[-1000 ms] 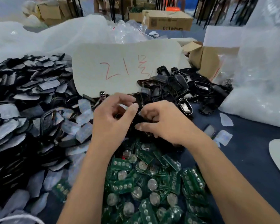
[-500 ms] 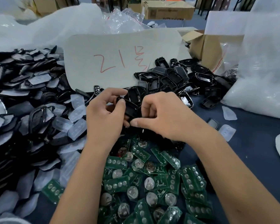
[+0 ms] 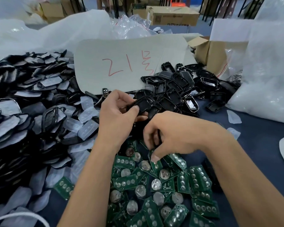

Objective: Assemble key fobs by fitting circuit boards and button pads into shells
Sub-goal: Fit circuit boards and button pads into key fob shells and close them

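Note:
My left hand (image 3: 117, 113) grips a black key fob shell (image 3: 143, 104), thumb pressed on its near edge, above the middle of the table. My right hand (image 3: 174, 136) has come down onto the pile of green circuit boards (image 3: 169, 185), and its thumb and fingers pinch one green board (image 3: 156, 163) at the pile's top edge. A heap of empty black shells (image 3: 179, 89) lies just behind both hands. Translucent button pads (image 3: 88, 112) lie scattered to the left of my left hand.
A large heap of black shells with pale film (image 3: 20, 112) fills the left side. A grey card with red writing (image 3: 129, 63) leans behind the hands. White plastic bags (image 3: 266, 79) and a cardboard box (image 3: 211, 51) stand at the right on the blue table (image 3: 261, 145).
My right hand left the shell and dropped down to the circuit boards, where it now pinches one. My left hand kept the black shell, and the camera view shifted.

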Motion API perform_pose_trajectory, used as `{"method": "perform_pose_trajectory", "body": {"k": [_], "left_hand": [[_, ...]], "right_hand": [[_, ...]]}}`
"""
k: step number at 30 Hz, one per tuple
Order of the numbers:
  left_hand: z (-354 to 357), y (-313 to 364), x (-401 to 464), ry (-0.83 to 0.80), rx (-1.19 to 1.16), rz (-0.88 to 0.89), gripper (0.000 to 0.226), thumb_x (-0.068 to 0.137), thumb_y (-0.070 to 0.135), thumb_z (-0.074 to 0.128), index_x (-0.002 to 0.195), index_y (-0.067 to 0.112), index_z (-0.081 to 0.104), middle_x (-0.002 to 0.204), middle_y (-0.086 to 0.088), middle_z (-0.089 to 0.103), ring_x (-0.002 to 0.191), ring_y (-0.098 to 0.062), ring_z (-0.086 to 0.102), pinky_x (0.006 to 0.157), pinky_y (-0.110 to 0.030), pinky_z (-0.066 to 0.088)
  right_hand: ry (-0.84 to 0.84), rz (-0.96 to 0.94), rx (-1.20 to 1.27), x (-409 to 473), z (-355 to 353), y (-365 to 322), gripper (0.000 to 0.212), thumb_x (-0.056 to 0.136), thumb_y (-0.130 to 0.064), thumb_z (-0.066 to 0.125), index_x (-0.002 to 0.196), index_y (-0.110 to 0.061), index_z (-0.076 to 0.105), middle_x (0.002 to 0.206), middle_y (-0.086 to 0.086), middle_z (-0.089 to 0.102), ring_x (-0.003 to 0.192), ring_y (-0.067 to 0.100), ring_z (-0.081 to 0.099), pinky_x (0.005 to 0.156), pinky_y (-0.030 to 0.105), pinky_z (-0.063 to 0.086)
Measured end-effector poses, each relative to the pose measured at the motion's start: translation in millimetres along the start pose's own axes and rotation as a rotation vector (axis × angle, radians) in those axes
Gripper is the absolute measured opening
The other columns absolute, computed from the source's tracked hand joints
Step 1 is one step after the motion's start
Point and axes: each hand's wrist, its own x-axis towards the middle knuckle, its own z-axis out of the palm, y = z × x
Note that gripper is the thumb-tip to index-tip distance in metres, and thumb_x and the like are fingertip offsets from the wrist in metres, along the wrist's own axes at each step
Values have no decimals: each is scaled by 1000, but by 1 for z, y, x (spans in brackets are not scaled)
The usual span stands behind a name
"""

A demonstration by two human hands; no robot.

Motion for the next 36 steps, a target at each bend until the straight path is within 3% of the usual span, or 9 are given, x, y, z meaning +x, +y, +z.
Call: {"method": "perform_pose_trajectory", "body": {"k": [3, 6, 12, 17, 21, 25, 29, 32, 36], "left_hand": [[5, 2, -1, -56, -11, 1, 43, 89, -17, 54, 111, 19, 60, 110, -21, 66, 79, -27, 78, 68, -31, 63], [7, 6, -3, -94, -16, -7, 71, 85, -21, 46, 123, 36, 65, 111, -21, 61, 80, -20, 74, 71, -30, 62], [13, 10, -6, -77, -95, -82, 55, 86, -18, 46, 111, 22, 73, 109, -17, 65, 80, -17, 73, 72, -32, 62], [17, 7, -6, -18, -167, -87, 32, 97, -10, 53, 108, 12, 73, 96, -15, 64, 72, -25, 76, 73, -35, 64], [17, 3, -6, 42, -25, -18, 19, 95, -1, 65, 100, 16, 70, 91, -11, 75, 79, -30, 77, 66, -36, 64], [21, -1, -8, 95, 127, 8, 16, 91, 10, 77, 94, 9, 61, 76, -9, 73, 55, -24, 71, 51, -29, 57], [24, -1, -8, 151, 57, -55, 24, 90, 17, 80, 86, 5, 60, 75, -6, 72, 60, -29, 74, 60, -34, 62], [27, -1, -8, 154, -79, -96, 20, 96, 10, 72, 82, 3, 60, 80, -16, 68, 74, -28, 77, 69, -36, 65], [28, -1, -7, 149, -138, -125, 16, 101, 10, 65, 89, -1, 65, 85, -18, 68, 79, -28, 77, 73, -33, 65]], "right_hand": [[35, -21, 352, -10, -9, 15, 17, 89, -10, 82, 87, -11, 64, 67, 2, 73, 58, 13, 70, 51, 18, 50], [287, -84, 592, -12, -13, 25, 12, 91, -2, 77, 95, -3, 66, 75, 16, 75, 61, 24, 72, 50, 24, 55], [649, -176, 836, 2, -5, 36, 9, 89, 0, 77, 95, 4, 72, 73, 18, 74, 57, 22, 69, 52, 23, 55], [862, -137, 878, 10, 0, 43, 7, 88, 1, 79, 91, 1, 72, 68, 12, 72, 54, 22, 69, 51, 25, 56], [961, -80, 885, 12, 1, 49, 7, 90, -2, 79, 90, -1, 72, 68, 12, 71, 54, 24, 71, 51, 27, 57], [1093, -66, 924, 14, 3, 49, 10, 89, -8, 81, 88, -4, 72, 68, 11, 72, 54, 24, 71, 50, 29, 58], [1067, -79, 886, 18, 6, 45, 14, 89, -14, 82, 89, -5, 72, 71, 12, 73, 51, 21, 67, 46, 27, 52], [1027, -69, 795, 22, 12, 39, 15, 87, -16, 84, 87, -7, 72, 69, 9, 73, 49, 15, 63, 45, 23, 48], [1007, -65, 700, 25, 16, 32, 15, 85, -19, 86, 85, -11, 74, 70, 5, 73, 52, 11, 62, 51, 24, 50]]}}
